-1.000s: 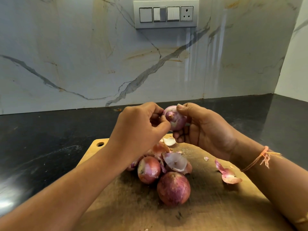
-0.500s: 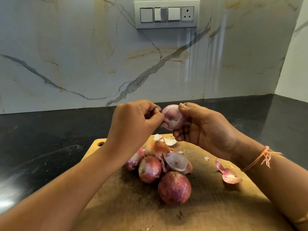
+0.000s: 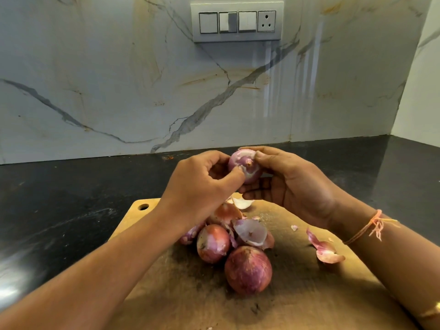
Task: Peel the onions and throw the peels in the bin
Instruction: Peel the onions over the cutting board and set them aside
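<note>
A partly peeled purple onion (image 3: 247, 164) is held above the far end of the wooden cutting board (image 3: 297, 294). My right hand (image 3: 292, 184) grips it from the right with the thumb on top. My left hand (image 3: 204, 186) pinches a flap of its skin at the left side. On the board lie several unpeeled red onions, the largest (image 3: 248, 269) nearest me and a smaller one (image 3: 212, 242) behind it. Loose peels lie among them: a cupped pale one (image 3: 250, 232) and a pink one (image 3: 325, 250) at the right. No bin is in view.
The board sits on a black stone counter (image 3: 71, 210) against a marble wall. A switch panel with a socket (image 3: 237, 22) is on the wall above. The counter runs into a corner at the far right.
The held onion has turned in my fingers, so its root end now faces me. My left thumb has moved back onto the skin. The onions on the board stay put.
</note>
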Demonstrator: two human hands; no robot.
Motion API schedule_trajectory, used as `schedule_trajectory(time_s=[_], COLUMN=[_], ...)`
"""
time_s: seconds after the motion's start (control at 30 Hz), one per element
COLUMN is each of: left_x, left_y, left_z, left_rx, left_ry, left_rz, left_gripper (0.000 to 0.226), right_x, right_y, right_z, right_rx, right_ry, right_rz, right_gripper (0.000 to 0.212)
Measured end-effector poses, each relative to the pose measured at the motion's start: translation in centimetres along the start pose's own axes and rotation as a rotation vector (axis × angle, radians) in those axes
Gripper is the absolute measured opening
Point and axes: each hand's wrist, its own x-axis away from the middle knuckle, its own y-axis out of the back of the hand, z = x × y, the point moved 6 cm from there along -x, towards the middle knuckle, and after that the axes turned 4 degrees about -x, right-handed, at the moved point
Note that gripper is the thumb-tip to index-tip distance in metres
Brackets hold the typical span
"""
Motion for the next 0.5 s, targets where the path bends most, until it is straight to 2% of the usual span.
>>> schedule_trajectory(time_s=[0.1,0.5], left_x=[0.02,0.08], left_y=[-0.05,-0.03], left_z=[0.09,-0.37], left_rx=[-0.009,-0.032], left_ry=[0.016,-0.03], left_rz=[0.005,-0.038], left_gripper=[0.011,0.015], right_x=[0.03,0.12], right_y=[-0.16,0.04], right_z=[0.02,0.19], right_rx=[0.083,0.152], right_ry=[0.032,0.066], right_rz=[0.02,0.003], right_gripper=[0.026,0.032])
